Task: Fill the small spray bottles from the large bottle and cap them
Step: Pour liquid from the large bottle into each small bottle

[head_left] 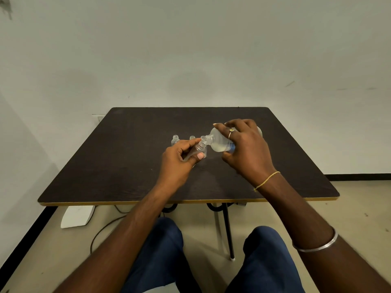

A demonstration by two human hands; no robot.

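Observation:
My right hand (246,149) grips the large clear bottle (220,141), tipped on its side with its open neck pointing left. The neck meets the mouth of a small clear spray bottle (201,148), which my left hand (179,160) holds tilted above the dark table (127,166). Three more small open bottles stand in a row behind my left hand: one at the left (175,140), one in the middle (192,138), and one (202,138) partly hidden by the held bottle. No caps show in view.
The table's front edge (188,201) runs just before my knees. A white object (77,216) and a cable lie on the floor at the left under the table. A white wall stands behind the table.

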